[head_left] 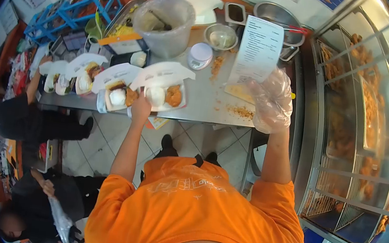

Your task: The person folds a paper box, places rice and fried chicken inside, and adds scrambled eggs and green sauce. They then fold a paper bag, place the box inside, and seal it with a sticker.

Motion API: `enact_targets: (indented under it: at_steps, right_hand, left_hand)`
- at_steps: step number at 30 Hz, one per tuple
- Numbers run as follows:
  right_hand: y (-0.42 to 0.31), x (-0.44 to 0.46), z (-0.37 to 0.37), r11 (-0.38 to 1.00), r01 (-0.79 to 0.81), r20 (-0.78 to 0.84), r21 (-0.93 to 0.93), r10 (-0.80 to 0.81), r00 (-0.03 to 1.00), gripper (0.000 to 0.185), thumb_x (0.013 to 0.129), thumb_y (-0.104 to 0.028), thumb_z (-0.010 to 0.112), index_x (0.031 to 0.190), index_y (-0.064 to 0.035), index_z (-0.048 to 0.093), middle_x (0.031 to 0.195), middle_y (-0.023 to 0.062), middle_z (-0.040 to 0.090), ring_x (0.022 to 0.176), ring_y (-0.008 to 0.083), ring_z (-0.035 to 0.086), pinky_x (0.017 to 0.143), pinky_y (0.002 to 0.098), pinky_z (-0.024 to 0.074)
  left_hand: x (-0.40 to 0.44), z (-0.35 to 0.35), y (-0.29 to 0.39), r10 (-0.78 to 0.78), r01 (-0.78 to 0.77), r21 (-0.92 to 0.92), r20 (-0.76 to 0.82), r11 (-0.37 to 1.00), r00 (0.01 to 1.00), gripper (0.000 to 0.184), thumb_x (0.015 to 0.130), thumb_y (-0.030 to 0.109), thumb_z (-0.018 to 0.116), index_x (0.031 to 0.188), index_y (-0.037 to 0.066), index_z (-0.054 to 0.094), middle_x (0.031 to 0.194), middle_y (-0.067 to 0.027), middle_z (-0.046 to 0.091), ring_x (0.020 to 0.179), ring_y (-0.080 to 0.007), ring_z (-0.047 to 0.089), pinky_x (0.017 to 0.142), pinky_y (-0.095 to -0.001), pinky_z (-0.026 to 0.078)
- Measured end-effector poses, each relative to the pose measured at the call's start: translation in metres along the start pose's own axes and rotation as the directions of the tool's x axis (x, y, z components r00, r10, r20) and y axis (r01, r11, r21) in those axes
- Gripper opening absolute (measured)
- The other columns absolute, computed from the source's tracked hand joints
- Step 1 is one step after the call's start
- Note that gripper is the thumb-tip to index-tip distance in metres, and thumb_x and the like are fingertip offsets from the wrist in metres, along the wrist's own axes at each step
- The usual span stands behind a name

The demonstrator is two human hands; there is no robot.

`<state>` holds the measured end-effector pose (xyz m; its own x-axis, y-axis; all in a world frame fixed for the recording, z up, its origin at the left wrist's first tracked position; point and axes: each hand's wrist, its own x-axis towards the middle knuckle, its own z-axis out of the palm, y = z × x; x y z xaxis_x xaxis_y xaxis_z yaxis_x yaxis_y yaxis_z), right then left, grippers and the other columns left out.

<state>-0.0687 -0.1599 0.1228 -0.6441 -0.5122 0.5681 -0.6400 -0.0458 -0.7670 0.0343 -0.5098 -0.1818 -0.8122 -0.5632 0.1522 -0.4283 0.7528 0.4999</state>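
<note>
My right hand (274,102), in a clear plastic glove, is closed on a printed order slip (258,51) held up over the steel table. My left hand (141,108) is at the near left corner of an open white takeout box (185,99), its fingers closed at the rim. Inside that box lie a mound of white rice (155,96) and a piece of fried chicken (173,96). Just left of my hand stands another open takeout box (118,74) with rice and fried food. More filled boxes continue the row to the left.
A lined bucket (163,26), a small white scale (200,55) and metal bowls (221,37) stand farther back. Crumbs (241,111) lie near the table's front edge. A glass case (366,119) of fried food rises at right. Two people in dark clothes (16,115) are at left.
</note>
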Motion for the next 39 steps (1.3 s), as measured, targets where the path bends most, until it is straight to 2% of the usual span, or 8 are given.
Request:
enact_targets:
  at_steps: [4,8,12,15,22,25,28,39]
  right_hand:
    - [0.062,-0.028,0.064,0.963,-0.269,-0.021,-0.028,0.269,0.963,0.025,0.091,-0.02,0.061,0.104,0.0017,0.065,0.088,0.0134,0.068,0.079,0.0233,0.063,0.072,0.0357,0.0485]
    - [0.169,-0.116,0.147,0.195,-0.952,-0.221,-0.237,0.943,0.248,0.026,0.094,-0.023,0.051,0.102,-0.0036,0.066,0.08,0.012,0.067,0.072,0.0221,0.064,0.068,0.0361,0.0499]
    - [0.202,-0.187,0.208,0.472,-0.37,0.12,-0.8,0.731,0.672,0.037,0.092,-0.033,0.052,0.101,-0.0007,0.067,0.076,0.0127,0.069,0.065,0.0233,0.066,0.058,0.0335,0.0515]
    - [0.176,-0.139,0.242,0.387,-0.884,0.189,-0.261,0.919,0.346,0.036,0.092,-0.031,0.05,0.099,0.0011,0.066,0.077,0.0136,0.07,0.057,0.0211,0.064,0.052,0.0328,0.0504]
    - [0.179,-0.143,0.246,0.252,-0.945,0.276,-0.211,0.942,0.189,0.027,0.089,-0.025,0.062,0.106,-0.0043,0.066,0.103,0.0127,0.068,0.08,0.0265,0.066,0.069,0.0348,0.0523]
    - [0.166,-0.15,0.224,-0.051,-0.959,0.152,0.28,0.988,-0.009,0.029,0.093,-0.025,0.057,0.102,0.0012,0.065,0.09,0.0109,0.069,0.064,0.0212,0.062,0.054,0.0279,0.0478]
    - [0.182,-0.178,0.201,-0.075,-0.802,-0.03,0.592,0.993,-0.115,0.029,0.095,-0.023,0.054,0.099,0.0051,0.063,0.08,0.0121,0.069,0.054,0.0169,0.055,0.048,0.0264,0.0425]
    - [0.181,-0.151,0.229,-0.032,-0.95,-0.042,0.31,0.998,-0.047,0.027,0.088,-0.02,0.056,0.097,0.0037,0.065,0.074,0.0128,0.069,0.047,0.0171,0.059,0.037,0.0285,0.0407]
  left_hand:
    - [-0.006,-0.008,-0.004,-0.07,0.065,0.031,0.216,0.997,0.974,0.032,0.089,0.012,0.049,0.118,-0.001,0.052,0.087,-0.0286,0.065,0.081,-0.0442,0.065,0.071,-0.0528,0.051]
    - [0.003,-0.002,-0.014,-0.071,0.1,-0.116,0.236,0.988,0.969,0.021,0.086,0.005,0.05,0.104,-0.004,0.057,0.076,-0.0269,0.065,0.078,-0.0446,0.065,0.07,-0.0527,0.051]
    - [0.009,-0.023,0.003,-0.077,0.197,-0.381,0.309,0.903,0.948,0.02,0.094,0.011,0.045,0.094,-0.004,0.059,0.072,-0.0251,0.064,0.062,-0.0357,0.066,0.063,-0.0482,0.051]
    - [0.016,0.005,-0.019,0.036,0.048,-0.283,0.286,0.958,0.957,0.022,0.098,0.013,0.043,0.103,-0.002,0.058,0.071,-0.0213,0.065,0.058,-0.0306,0.067,0.056,-0.0419,0.051]
    - [-0.009,-0.046,-0.008,-0.021,0.16,-0.434,0.308,0.887,0.951,0.025,0.093,0.022,0.057,0.109,0.003,0.056,0.074,-0.0212,0.065,0.072,-0.0428,0.063,0.064,-0.051,0.048]
    - [-0.028,-0.047,-0.006,-0.039,0.211,-0.312,0.477,0.926,0.878,0.033,0.094,0.03,0.058,0.107,0.0,0.057,0.073,-0.0175,0.066,0.063,-0.0369,0.065,0.058,-0.0457,0.051]
    - [-0.035,-0.037,0.006,-0.002,0.857,-0.158,0.983,0.49,0.183,0.069,0.095,0.063,0.039,0.105,-0.002,0.058,0.074,-0.0154,0.065,0.06,-0.0195,0.065,0.055,-0.0276,0.05]
    - [-0.017,0.026,0.034,0.102,0.91,-0.378,0.912,-0.172,0.398,0.039,0.091,0.021,0.04,0.11,-0.006,0.061,0.079,-0.0075,0.063,0.062,-0.0124,0.052,0.053,-0.0227,0.039]
